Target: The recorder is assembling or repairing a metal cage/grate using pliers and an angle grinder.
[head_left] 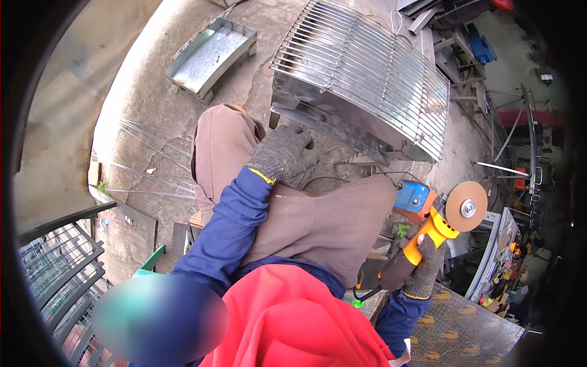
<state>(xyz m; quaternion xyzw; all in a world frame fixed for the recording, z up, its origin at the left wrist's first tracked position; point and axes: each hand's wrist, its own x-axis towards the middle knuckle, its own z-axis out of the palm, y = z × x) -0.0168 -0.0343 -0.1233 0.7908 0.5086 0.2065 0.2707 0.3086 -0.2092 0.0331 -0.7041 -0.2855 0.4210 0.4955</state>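
My right hand [425,269], in a grey knit glove with a yellow cuff, is wrapped round a yellow and black angle grinder [436,227]. The grinder's tan cutting disc [477,200] faces up at my right side, apart from any metal. Over my lap, my left hand [284,154] wears a matching glove. Its fingers are loosely apart and hold nothing. Just beyond that hand stands a sheet-metal box frame [342,113], with a silver wire grate [367,67] lying across its top.
A shallow metal tray [211,58] rests on the ground at the far left. Thin metal rods [153,147] lie left of my knee. A blue and orange machine [414,199] is by my right knee. A patterned board [465,324] and cluttered tools occupy the right side.
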